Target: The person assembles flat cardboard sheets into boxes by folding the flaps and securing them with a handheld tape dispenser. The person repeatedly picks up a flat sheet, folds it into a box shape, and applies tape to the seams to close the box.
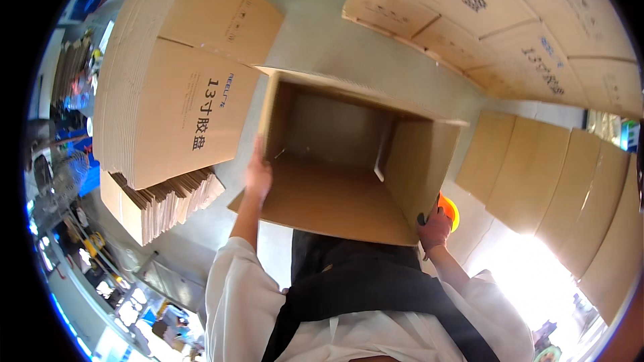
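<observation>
An open, bottomed cardboard box (322, 194) is held up in front of my body, its opening facing me and its inside bare. My left hand (258, 173), bare and slightly blurred, grips the box's left wall. At the lower right corner of the box is my right hand (436, 228), in a reddish glove with dark fingertips. Its fingers are closed around an orange and yellow round-edged thing (451, 212), perhaps a tape dispenser, mostly hidden behind the hand. This hand also sits against the box's right side.
A tall stack of flattened cartons (194, 87) stands at the left, above another bundle of folded cardboard (168, 204). Closed cartons (469, 13) are piled at the far right, with a row of plain brown boxes (537, 167) nearer. Grey floor (312, 20) shows between the stacks.
</observation>
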### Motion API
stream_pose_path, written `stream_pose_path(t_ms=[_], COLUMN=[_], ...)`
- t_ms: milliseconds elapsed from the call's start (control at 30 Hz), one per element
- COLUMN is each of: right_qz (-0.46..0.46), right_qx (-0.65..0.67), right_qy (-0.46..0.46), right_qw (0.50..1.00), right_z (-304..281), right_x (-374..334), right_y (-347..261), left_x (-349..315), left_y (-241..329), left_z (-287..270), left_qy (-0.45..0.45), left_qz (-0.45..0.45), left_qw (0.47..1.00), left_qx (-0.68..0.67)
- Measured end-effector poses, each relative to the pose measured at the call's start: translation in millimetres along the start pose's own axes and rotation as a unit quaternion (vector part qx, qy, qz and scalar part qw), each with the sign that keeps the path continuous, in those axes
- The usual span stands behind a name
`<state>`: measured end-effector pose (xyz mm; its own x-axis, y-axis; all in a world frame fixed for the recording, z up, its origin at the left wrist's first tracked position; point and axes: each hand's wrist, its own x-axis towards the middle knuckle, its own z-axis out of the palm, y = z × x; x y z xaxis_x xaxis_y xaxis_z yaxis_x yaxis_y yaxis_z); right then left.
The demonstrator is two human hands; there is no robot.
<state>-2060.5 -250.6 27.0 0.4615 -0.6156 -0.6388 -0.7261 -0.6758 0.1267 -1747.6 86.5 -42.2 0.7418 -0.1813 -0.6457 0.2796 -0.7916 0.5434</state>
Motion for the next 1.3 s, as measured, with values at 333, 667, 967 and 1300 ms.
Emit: stream_pose_path(t_ms=[333,667,967,1300], right_qz=[-0.149,-0.131,-0.176,-0.208], right_qx=[0.057,0.023,0.045,0.332], right_qy=[-0.153,-0.185,-0.216,-0.016], right_qw=[0.975,0.974,0.959,0.920], right_z=[6.2,79.9,-81.1,50.5], right_x=[17.5,92.5,53.9,139.9], right_y=[-13.1,-2.6,-36.6,-79.5], left_x=[60.3,71.0,57.1,-8.4], left_y=[-51.3,-112.5,-72.0,-17.9], left_z=[139.5,128.1,111.4,15.4], left_qy=[0.088,0.036,-0.011,0.055], left_qz=[0.045,0.113,0.047,0.150], left_qw=[0.934,0.936,0.948,0.967], left_qx=[0.344,0.331,0.315,0.197])
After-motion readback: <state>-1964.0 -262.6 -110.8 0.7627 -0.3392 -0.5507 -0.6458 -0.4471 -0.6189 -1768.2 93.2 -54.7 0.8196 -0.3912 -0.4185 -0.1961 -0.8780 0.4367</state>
